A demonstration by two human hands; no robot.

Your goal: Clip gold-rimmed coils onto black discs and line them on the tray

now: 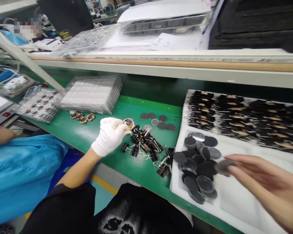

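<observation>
My left hand [109,135], in a white glove, pinches a round gold-rimmed watch case [129,123] above the green bench. Just right of it lies a heap of black binder clips [146,143]. My bare right hand [266,185], blurred, holds a dark round disc [224,167] between thumb and fingers over the white foam tray [244,201]. A pile of dark and clear discs [200,165] sits in that tray, left of my right hand. Behind the clips, several grey discs [162,118] lie flat on the bench.
Rows of clipped pieces [231,120] fill the tray's back. Gold-rimmed round pieces [83,120] lie at left, near stacked clear plastic trays [90,94] and a tray of round parts [40,105]. A shelf edge [161,66] spans above. A person in blue [26,175] is at left.
</observation>
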